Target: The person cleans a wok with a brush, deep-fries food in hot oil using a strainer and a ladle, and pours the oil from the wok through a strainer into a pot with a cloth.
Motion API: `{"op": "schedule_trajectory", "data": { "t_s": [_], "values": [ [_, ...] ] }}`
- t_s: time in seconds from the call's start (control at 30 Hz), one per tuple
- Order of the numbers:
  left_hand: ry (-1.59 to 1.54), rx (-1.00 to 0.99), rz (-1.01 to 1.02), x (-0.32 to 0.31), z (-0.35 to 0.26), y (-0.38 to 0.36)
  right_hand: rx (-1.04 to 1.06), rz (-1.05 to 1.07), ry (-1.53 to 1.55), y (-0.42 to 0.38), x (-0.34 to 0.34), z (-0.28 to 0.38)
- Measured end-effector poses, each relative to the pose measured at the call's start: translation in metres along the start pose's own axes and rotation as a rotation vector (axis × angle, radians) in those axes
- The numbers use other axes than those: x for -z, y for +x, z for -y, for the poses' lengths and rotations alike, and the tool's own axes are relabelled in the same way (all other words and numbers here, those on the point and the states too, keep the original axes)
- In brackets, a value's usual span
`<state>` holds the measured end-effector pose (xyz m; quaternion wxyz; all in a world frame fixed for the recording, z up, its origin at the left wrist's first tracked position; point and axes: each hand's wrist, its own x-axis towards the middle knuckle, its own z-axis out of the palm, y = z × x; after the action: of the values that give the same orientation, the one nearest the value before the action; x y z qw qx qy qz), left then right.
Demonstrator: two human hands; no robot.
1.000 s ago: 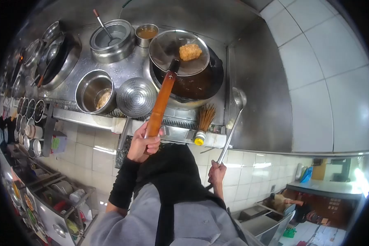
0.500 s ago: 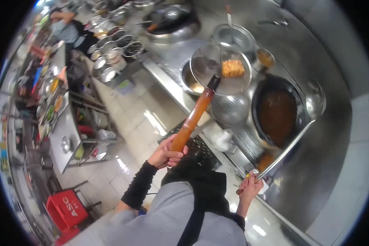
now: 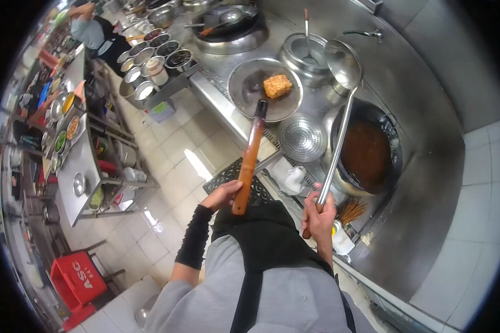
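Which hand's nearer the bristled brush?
Right. In view, the right hand is just left of the brush; the left hand is farther left, on the strainer handle.

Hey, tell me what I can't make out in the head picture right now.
Head view:
- What lies beneath the strainer: unclear through its mesh, blocked by the food.
- The bottom of the wok: hidden by dark liquid.
- What the co-worker's hands are doing: too small and blurred.
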<state>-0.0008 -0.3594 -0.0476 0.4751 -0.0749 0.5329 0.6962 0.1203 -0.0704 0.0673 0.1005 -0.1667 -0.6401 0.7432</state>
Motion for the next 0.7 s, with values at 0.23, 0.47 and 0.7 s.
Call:
{"op": "schedule_trajectory", "data": {
  "t_s": [0.23,0.47,0.7],
  "values": [
    [0.082,-0.164,-0.132,-0.020,0.019,0.022,-0.069,0.111,-0.237,0.052,0.005,0.021],
    [-0.082,-0.273,-0.055,-0.066,-0.011,-0.008,0.166,0.018,-0.645,0.141,-0.003,-0.038],
    [-0.175,-0.293,-0.041,-0.095,0.001,-0.016,-0.069,0.245,-0.475,0.165,0.011,-0.032]
  ]
}}
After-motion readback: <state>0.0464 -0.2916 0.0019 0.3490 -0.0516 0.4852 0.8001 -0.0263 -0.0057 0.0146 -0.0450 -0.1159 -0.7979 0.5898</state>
